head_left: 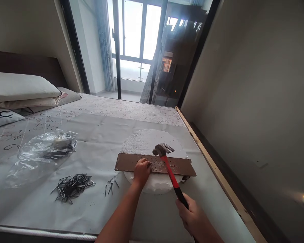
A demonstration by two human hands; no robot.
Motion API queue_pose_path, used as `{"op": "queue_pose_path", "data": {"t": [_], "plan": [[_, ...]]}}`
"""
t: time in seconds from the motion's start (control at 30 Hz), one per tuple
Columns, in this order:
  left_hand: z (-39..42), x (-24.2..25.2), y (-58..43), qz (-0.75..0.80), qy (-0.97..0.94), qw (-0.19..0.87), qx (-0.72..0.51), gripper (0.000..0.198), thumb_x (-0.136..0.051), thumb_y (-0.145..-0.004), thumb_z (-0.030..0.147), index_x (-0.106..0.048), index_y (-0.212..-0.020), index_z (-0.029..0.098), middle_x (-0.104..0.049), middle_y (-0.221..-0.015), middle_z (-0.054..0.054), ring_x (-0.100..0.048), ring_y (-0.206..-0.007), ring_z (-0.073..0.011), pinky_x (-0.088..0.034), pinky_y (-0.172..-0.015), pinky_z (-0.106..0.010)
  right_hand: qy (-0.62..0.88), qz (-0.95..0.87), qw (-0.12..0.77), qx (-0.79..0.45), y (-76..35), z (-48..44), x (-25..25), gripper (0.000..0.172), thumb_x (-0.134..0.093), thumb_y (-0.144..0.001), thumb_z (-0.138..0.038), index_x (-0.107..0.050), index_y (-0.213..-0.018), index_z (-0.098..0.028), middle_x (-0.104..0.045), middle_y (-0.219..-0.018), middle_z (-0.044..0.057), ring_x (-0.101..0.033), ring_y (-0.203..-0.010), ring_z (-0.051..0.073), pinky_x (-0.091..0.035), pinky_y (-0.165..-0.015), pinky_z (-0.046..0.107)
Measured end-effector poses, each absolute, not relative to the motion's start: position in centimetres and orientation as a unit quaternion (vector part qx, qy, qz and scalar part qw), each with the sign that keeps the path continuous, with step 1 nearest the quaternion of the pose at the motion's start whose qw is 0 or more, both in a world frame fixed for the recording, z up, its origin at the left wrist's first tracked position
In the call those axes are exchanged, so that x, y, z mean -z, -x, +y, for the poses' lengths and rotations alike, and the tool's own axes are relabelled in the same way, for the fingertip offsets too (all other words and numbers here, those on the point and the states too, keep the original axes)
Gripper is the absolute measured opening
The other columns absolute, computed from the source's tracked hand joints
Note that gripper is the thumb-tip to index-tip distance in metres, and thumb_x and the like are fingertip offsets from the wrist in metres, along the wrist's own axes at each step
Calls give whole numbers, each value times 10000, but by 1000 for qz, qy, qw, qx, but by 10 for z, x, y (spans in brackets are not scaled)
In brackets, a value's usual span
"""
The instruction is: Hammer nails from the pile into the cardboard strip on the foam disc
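Red-and-black claw hammer [171,171], tilted head-up above a long, flat brown board [158,165], surface speckled

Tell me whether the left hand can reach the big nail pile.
Probably yes: nothing tall stands between the left hand and the nail pile, with the low brown board and a few loose nails along the way.

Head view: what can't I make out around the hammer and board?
All in the head view:
Whether the left hand pinches anything: too small, hidden by its own grip.
Grip end of the hammer: covered by the right hand, cut by the bottom edge.
Underside of the board: faces away.
Contents of the plastic bag: blurred by shiny folds.
Count of the nail pile: nails overlap.
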State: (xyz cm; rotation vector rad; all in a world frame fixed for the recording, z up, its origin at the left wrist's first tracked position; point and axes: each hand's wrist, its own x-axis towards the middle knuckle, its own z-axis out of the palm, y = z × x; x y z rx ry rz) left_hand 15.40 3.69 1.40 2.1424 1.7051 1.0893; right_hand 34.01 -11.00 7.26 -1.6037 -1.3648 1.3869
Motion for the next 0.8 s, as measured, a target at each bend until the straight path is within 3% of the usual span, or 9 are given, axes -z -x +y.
{"op": "queue_pose_path", "data": {"t": [0.13,0.27,0.5,0.67,0.8], "plan": [[39,-17,-151,557,-718,153,-388,180,-508,-694,124,-672,-733,185,-624,-857,-51,-571,-803,-164,-452,-745,-292,611,-505,276,-544,-337,-104,-58,415,-459,-711,-610,-357,-667,-210,-252,-452,-98,-213,-350,47,-182,-347,200],[37,-28,-141,558,-632,195,-501,273,-456,-692,123,-656,-870,170,-613,-940,-65,-577,-804,-150,-478,-704,-261,605,-495,302,-546,-339,-102,-49,410,-444,-722,-613,-379,-693,-209,-243,-461,-94,-203,-363,55,-176,-354,208],[27,-54,-103,611,-522,120,-583,295,-418,-722,170,-625,-931,158,-587,-968,-75,-562,-764,-145,-469,-641,-239,625,-563,294,-455,-329,-96,-42,372,-507,-704,-523,-377,-577,-198,-320,-500,-48,-306,-464,88,-231,-427,226],[25,-44,-50,713,-467,26,-523,286,-397,-718,176,-604,-914,148,-607,-918,-87,-571,-792,-172,-457,-726,-280,576,-497,335,-555,-323,-105,-39,398,-440,-732,-599,-402,-699,-204,-269,-449,-97,-244,-348,58,-197,-349,213],[16,-23,-6,816,-497,105,-275,193,-458,-677,188,-616,-787,172,-652,-836,-107,-601,-806,-225,-452,-710,-315,542,-415,370,-630,-326,-117,-34,442,-444,-706,-649,-317,-690,-226,-269,-425,-131,-208,-262,33,-185,-282,192]]}}
